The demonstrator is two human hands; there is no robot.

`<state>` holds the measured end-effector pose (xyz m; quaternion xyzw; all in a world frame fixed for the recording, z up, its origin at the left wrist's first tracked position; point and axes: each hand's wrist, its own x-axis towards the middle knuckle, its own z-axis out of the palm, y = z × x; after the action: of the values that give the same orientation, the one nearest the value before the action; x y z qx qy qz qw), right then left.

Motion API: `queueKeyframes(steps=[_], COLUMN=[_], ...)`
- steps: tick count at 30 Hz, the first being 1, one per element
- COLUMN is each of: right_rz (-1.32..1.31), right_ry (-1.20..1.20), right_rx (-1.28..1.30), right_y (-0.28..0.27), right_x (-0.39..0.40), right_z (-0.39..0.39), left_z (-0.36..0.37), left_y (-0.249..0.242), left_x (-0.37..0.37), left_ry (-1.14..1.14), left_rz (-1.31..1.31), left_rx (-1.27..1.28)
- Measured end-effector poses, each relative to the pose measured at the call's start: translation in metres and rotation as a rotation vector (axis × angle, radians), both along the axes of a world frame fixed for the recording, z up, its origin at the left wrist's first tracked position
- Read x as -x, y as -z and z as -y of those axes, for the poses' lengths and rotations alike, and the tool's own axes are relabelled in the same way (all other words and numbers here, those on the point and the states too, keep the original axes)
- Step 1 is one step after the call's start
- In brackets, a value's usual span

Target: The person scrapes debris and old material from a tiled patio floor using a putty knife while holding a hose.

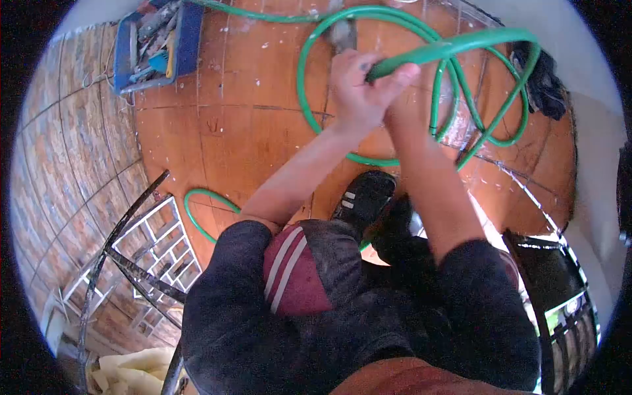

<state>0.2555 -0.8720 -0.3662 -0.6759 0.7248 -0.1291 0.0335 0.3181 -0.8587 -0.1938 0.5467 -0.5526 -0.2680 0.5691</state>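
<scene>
Fingers of both hands point(375, 89) grip a bright green hose point(461, 46), looped in coils.

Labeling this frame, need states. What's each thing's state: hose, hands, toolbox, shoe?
hose: looped in coils on the tiled floor, one end lifted
left hand: grip closed round the hose end
right hand: mostly hidden behind the left hand, at the hose; grip unclear
toolbox: open, tools inside
shoe: flat on the floor
dark cloth: bunched at the floor's edge
</scene>
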Motion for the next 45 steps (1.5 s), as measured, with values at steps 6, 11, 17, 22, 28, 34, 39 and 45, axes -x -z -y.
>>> queueKeyframes(steps=[6,11,17,22,28,34,39,45], right_rz=[-0.544,-1.051,-2.163,-0.781,0.596,1.071,0.781,0.792], right_ry=[-0.097,-0.13,0.173,0.332,0.257,-0.094,0.116,-0.005], right_rx=[0.283,0.549,0.529,-0.064,-0.462,-0.486,-0.595,-0.606], right_y=[-0.018,-0.044,-0.026,-0.054,-0.024,-0.05,-0.017,-0.058], right_x=[-0.041,-0.059,-0.049,-0.021,-0.003,0.029,0.058,0.114], right_z=[0.026,0.025,0.013,0.066,0.065,-0.056,-0.041,-0.012], left_z=[-0.001,-0.001,-0.002,0.004,-0.007,0.001,0.007,0.001], left_y=[-0.023,-0.032,-0.03,-0.036,-0.025,-0.033,-0.028,-0.035], left_x=[-0.01,-0.016,-0.019,-0.013,-0.007,0.001,0.009,0.009], left_ry=[0.024,0.062,0.062,0.125,0.109,0.166,0.132,0.238], left_rz=[0.089,0.144,0.195,0.064,0.159,-0.093,0.006,0.047], left_rx=[0.091,0.011,0.074,-0.016,0.003,-0.154,-0.085,-0.102])
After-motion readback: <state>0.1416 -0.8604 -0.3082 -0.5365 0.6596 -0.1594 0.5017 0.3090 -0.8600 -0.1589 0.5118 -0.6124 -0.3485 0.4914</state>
